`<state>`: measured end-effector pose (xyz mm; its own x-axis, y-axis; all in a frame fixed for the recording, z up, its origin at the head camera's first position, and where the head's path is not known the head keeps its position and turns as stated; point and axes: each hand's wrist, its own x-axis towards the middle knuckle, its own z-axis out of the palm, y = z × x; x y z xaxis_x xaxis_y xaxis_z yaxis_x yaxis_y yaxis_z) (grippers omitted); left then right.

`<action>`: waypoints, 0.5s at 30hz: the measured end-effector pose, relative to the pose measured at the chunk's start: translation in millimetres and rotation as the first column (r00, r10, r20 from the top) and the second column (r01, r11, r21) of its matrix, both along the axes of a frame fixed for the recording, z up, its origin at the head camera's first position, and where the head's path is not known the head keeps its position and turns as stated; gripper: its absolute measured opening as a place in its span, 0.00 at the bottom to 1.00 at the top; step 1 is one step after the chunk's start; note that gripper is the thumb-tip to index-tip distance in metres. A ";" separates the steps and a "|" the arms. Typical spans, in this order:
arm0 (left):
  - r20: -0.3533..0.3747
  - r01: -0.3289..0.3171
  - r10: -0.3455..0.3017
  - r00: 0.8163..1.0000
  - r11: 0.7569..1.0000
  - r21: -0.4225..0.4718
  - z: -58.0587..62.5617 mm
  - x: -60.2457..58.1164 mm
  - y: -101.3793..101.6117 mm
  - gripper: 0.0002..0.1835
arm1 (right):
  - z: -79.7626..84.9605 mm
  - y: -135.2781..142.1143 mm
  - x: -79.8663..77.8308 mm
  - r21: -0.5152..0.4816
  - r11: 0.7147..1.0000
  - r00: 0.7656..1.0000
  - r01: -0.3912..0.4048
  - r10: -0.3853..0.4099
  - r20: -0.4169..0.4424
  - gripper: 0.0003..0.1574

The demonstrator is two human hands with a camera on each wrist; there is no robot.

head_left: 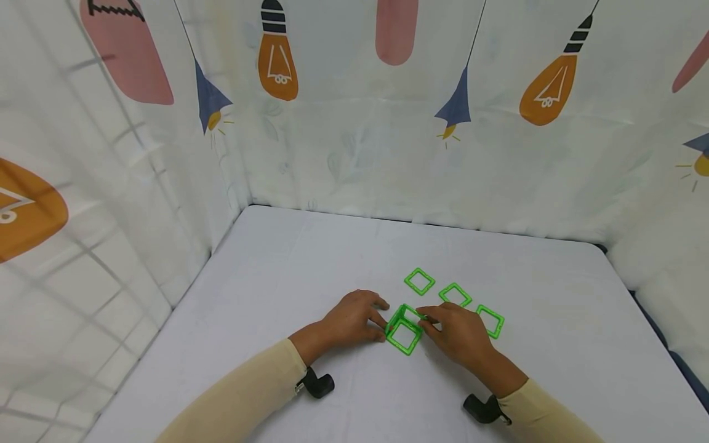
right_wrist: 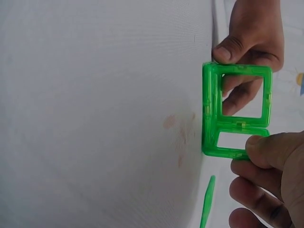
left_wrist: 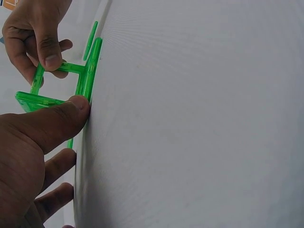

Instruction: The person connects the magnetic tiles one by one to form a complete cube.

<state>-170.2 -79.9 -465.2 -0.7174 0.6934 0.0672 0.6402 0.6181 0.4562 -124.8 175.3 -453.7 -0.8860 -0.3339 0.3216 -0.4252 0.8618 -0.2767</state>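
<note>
Several green square frames, apparently magnetic tiles, are joined at their edges into a small open structure (head_left: 404, 352) on the white table. One of them lies flat and others stand up from it. My right hand (head_left: 460, 332) pinches an upright green tile (right_wrist: 232, 154) between thumb and index finger at the structure's right side. At the left side my left hand (head_left: 354, 320) rests with its thumb (left_wrist: 78, 105) against the structure's lower edge. Its other fingers (left_wrist: 59, 168) are spread and fairly straight. Part of the structure is hidden behind that thumb in the left wrist view.
Beyond the structure lie three loose green tiles: one at the back (head_left: 419, 281), one in the middle (head_left: 455, 287) and one at the right (head_left: 501, 326), partly behind my right hand. The white table (head_left: 310, 258) is bordered by a patterned curtain (head_left: 354, 154).
</note>
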 end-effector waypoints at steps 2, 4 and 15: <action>-0.003 0.001 -0.001 1.000 1.000 0.004 -0.9 -0.5 -0.2 0.11 | 0.3 -0.4 0.1 0.001 1.000 1.000 0.000 0.000 -0.001 0.19; -0.007 0.002 -0.002 1.000 1.000 0.007 -1.7 -1.0 -0.4 0.11 | 0.3 -0.5 0.2 0.005 1.000 1.000 -0.001 0.001 -0.002 0.19; -0.001 -0.004 0.004 1.000 1.000 0.008 -2.0 -0.9 -0.2 0.11 | -1.3 -0.7 -0.5 0.007 1.000 1.000 0.005 -0.005 0.015 0.19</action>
